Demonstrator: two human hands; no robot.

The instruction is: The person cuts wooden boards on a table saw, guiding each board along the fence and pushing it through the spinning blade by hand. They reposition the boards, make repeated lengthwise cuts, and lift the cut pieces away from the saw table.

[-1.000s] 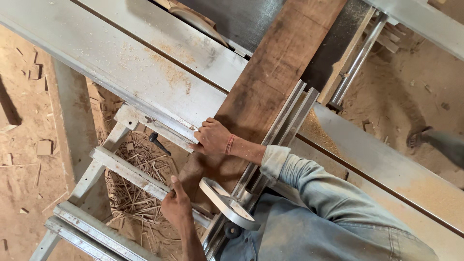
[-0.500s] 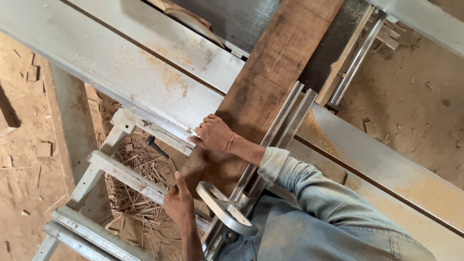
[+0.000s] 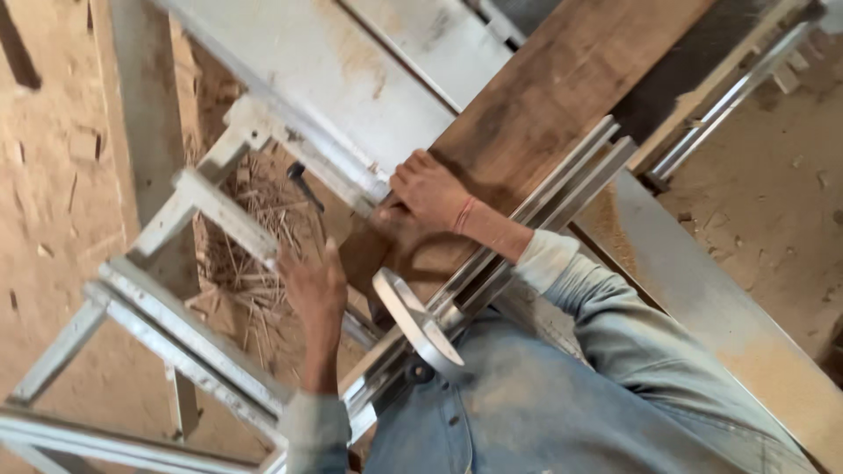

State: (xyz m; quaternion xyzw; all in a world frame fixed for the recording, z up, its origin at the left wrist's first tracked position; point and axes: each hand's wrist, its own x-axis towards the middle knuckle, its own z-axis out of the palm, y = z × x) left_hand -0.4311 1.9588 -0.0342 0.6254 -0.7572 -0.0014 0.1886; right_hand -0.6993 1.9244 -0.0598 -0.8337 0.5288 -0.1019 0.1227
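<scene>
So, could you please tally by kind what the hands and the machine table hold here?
Bare hands: 2, left hand and right hand
Long brown wooden plank: 1
Round grey metal handwheel: 1
Total: 4

A sandy, sawdust-strewn floor [image 3: 53,219] with scattered wood scraps [image 3: 237,254] lies in daylight.

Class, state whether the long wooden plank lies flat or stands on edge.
Flat: the plank shows its broad face on the machine table, right hand pressing its top.
</scene>
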